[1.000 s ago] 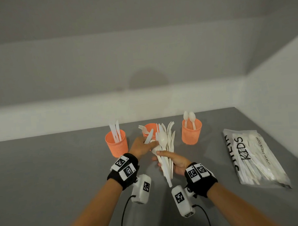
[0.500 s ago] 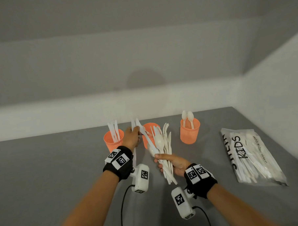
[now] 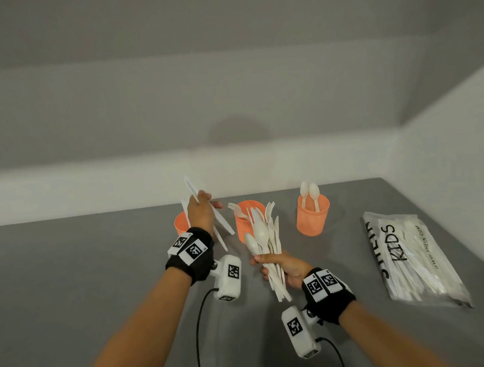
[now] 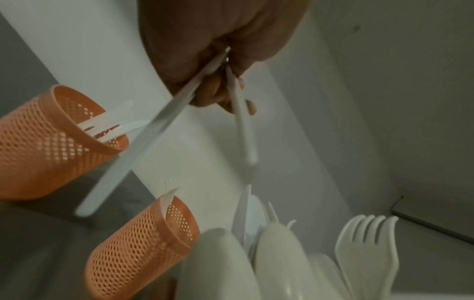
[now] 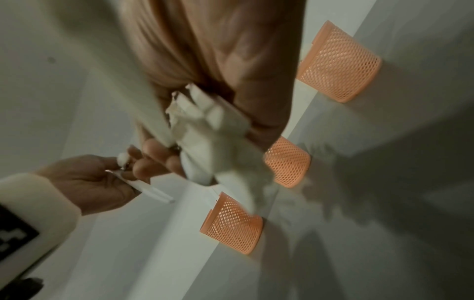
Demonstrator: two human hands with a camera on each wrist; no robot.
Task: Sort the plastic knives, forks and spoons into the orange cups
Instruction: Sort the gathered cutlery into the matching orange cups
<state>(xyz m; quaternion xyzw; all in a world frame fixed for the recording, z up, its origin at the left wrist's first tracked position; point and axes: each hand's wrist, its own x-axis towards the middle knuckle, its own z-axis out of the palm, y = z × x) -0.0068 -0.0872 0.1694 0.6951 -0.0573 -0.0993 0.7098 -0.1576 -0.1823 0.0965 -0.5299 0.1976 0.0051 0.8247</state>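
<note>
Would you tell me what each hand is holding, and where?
Left hand pinches two knives mid-length; right hand grips the mixed cutlery bundle by its handles.

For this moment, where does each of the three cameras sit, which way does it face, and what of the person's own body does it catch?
Head: worn on the head, looking forward and down at the grey table; both forearms, the left hand and the right hand show.
Left wrist: looks along the left hand, which pinches two white utensils.
Right wrist: looks along the right hand gripping the cutlery bundle; the left hand shows too.
Shared: all three show orange cups and the bundle.
</note>
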